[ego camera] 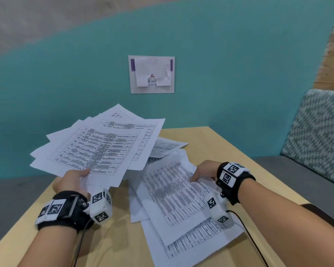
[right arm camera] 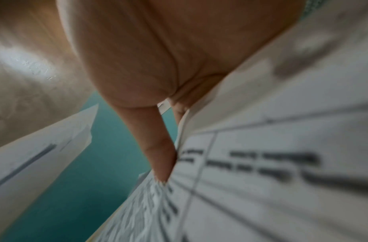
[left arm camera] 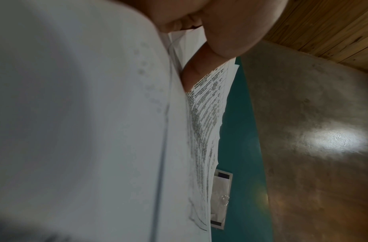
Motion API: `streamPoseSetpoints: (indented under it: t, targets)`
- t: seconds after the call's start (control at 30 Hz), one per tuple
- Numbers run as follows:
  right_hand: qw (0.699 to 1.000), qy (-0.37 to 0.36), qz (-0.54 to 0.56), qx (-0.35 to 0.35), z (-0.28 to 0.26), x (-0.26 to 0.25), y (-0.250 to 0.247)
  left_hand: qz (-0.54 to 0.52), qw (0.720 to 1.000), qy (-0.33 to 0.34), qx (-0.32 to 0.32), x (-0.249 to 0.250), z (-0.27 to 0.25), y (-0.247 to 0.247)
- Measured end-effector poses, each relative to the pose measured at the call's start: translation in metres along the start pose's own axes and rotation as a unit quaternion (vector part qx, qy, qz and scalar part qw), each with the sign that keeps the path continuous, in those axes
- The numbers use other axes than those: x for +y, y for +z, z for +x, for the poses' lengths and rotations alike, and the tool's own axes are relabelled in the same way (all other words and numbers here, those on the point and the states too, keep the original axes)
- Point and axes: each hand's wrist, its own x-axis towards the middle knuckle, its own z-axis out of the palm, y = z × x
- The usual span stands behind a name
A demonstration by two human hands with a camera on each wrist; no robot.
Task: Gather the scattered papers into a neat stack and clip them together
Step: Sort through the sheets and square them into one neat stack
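Observation:
My left hand [ego camera: 73,180] holds a fanned bunch of printed papers [ego camera: 96,145] up off the table, thumb on top of the lowest corner. In the left wrist view the held sheets [left arm camera: 96,131] fill the frame, with the thumb [left arm camera: 199,72] pressed on them. More printed sheets [ego camera: 177,197] lie overlapping on the wooden table [ego camera: 114,237]. My right hand [ego camera: 204,170] pinches the right edge of the top loose sheet and lifts it; the right wrist view shows a finger [right arm camera: 158,147] against that page [right arm camera: 261,163]. No clip is visible.
The table stands against a teal wall [ego camera: 220,83] that bears a taped notice [ego camera: 152,74]. A patterned cushion [ego camera: 316,132] and a grey seat [ego camera: 297,174] are at the right. Thin black cables [ego camera: 245,230] run from both wrist cameras across the table.

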Motion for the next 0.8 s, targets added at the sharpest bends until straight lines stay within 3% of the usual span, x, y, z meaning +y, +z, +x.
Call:
streamPoseSetpoints:
  t: [0.13, 0.27, 0.47, 0.6, 0.67, 0.73, 0.8]
  targets:
    - [0.996, 0.024, -0.054, 0.063, -0.005, 0.003, -0.004, -0.010, 1.000, -0.003, 0.005, -0.002, 0.008, -0.001]
    - [0.995, 0.034, -0.068, 0.070, -0.001, 0.013, -0.006, -0.022, 1.000, -0.018, -0.011, 0.000, 0.006, 0.000]
    - [0.990, 0.052, 0.041, 0.126, 0.004, 0.027, -0.005, -0.063, 0.998, -0.022, -0.003, -0.011, 0.032, -0.004]
    - [0.986, 0.062, 0.009, 0.156, 0.006, 0.034, -0.008, -0.026, 0.999, -0.019, -0.002, -0.001, 0.005, -0.002]
    - [0.981, 0.073, 0.082, 0.163, 0.015, 0.041, -0.007, -0.022, 1.000, -0.016, 0.002, 0.000, 0.003, -0.002]
    - [0.929, 0.097, 0.253, 0.252, 0.019, 0.047, -0.007, -0.026, 1.000, -0.012, 0.003, 0.000, 0.004, -0.001]
    - [0.887, 0.122, 0.302, 0.326, 0.019, 0.054, -0.008, -0.023, 1.000, -0.012, 0.001, 0.000, 0.003, 0.000]
